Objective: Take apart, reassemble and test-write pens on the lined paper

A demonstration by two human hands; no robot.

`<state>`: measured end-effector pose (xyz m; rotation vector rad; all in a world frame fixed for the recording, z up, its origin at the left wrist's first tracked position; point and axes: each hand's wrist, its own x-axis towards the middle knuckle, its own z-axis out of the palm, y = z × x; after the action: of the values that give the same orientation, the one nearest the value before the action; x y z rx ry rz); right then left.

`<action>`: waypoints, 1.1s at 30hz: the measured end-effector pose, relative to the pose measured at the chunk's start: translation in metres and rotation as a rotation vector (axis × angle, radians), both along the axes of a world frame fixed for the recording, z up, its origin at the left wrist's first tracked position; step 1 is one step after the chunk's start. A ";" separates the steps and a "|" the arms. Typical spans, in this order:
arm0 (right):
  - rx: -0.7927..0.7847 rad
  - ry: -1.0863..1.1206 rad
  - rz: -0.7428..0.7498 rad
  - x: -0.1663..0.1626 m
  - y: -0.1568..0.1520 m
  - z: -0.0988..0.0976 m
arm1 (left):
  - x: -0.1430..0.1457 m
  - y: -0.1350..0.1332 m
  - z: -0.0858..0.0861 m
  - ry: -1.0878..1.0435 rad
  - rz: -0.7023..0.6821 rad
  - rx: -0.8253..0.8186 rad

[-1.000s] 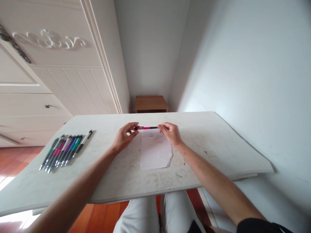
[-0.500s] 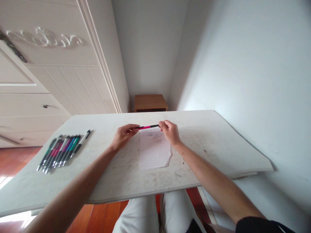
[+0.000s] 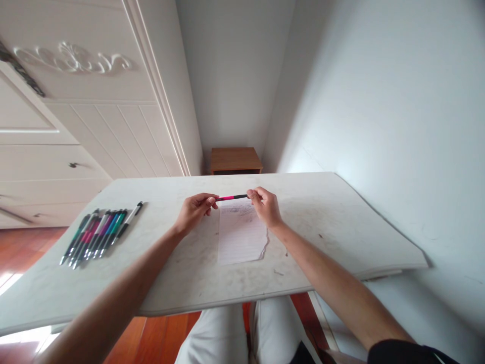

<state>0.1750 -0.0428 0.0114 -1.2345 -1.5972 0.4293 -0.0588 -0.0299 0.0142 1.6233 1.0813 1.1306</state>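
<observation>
A pink and black pen [image 3: 231, 197] is stretched sideways between my two hands, over the top edge of a sheet of lined paper [image 3: 240, 240]. My left hand [image 3: 197, 210] pinches its pink end between thumb and fingers. At the black end, the fingertips of my right hand [image 3: 264, 205] are closed on it, hiding the tip. Scribbled marks show on the upper part of the paper, and its lower right edge is torn. Left of my left arm lies a row of several pens [image 3: 94, 235] in various colours, one white and black pen [image 3: 128, 222] slightly apart.
The white table [image 3: 322, 222] has smudges and small dark specks. A white cabinet [image 3: 98, 121] rises at the left, and a pale wall [image 3: 397, 126] borders the right side. Beyond the far edge stands a small wooden stand [image 3: 237, 159].
My left thumb and fingers have shifted slightly at the pink end of the pen. The pen stays between both hands; my right hand is nearly unmoved.
</observation>
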 end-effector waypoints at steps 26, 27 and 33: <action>-0.220 0.194 0.136 -0.001 0.006 -0.004 | 0.001 -0.005 0.001 0.246 0.259 0.438; -0.267 0.255 0.159 -0.001 0.007 -0.004 | 0.001 -0.005 0.000 0.228 0.260 0.424; -0.442 0.494 0.235 0.001 0.014 -0.006 | -0.002 0.002 -0.006 0.021 0.178 0.204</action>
<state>0.1763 -0.0283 0.0054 -1.1394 -1.2512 1.1906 -0.0608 -0.0278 0.0077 1.7247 1.1734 1.3816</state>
